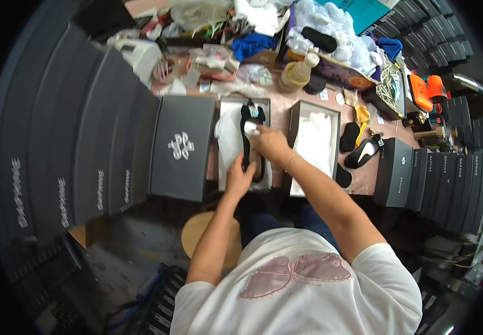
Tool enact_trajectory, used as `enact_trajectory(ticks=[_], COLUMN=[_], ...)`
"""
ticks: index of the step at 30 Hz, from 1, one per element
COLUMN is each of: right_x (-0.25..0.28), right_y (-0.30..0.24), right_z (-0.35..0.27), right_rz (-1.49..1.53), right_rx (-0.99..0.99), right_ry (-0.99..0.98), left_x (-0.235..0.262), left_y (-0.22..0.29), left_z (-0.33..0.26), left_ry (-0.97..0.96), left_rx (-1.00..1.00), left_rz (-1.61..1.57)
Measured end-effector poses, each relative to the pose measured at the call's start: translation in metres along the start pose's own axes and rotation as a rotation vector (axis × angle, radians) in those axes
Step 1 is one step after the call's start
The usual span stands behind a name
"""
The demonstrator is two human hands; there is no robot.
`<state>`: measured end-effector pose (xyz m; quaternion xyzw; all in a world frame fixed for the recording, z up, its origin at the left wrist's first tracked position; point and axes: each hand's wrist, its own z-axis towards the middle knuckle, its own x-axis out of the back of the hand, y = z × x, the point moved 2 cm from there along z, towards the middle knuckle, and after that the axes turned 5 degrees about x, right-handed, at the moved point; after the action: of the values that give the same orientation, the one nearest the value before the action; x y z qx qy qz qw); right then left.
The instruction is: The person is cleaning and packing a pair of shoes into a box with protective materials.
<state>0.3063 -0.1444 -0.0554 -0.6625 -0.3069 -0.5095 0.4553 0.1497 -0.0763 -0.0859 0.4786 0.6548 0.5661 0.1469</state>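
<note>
A black flat shoe (246, 151) with a sparkling ornament on its toe is over an open shoebox (262, 104), toe pointing away from me. My left hand (240, 176) grips the shoe near its heel. The fingers of my right hand (272, 145) are closed at the shoe's opening, against a white wad (251, 129) at the toe end; the fingertips are partly hidden. White tissue paper (229, 139) lies in the box to the left of the shoe.
A closed grey shoebox (182, 148) stands left, beside tall stacked boxes (46, 134). Right is another open box (335, 131) with white paper, then a second black shoe (362, 153) and more boxes (395, 176). A pump bottle (295, 76) and clutter stand behind.
</note>
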Motion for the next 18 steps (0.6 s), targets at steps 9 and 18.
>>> enact_trajectory(ticks=[9,18], right_x=[0.079,-0.115], right_y=[-0.022,0.095], right_z=[-0.221,-0.448], right_rz=[0.959,0.613], right_rx=[-0.058,-0.488], right_ry=[-1.044,-0.586], left_x=[0.036,-0.179], left_y=[0.003,-0.119], left_z=[-0.133,-0.31], left_ry=[0.444,0.028], left_rx=[-0.059,0.207], left_rz=[-0.615,-0.049])
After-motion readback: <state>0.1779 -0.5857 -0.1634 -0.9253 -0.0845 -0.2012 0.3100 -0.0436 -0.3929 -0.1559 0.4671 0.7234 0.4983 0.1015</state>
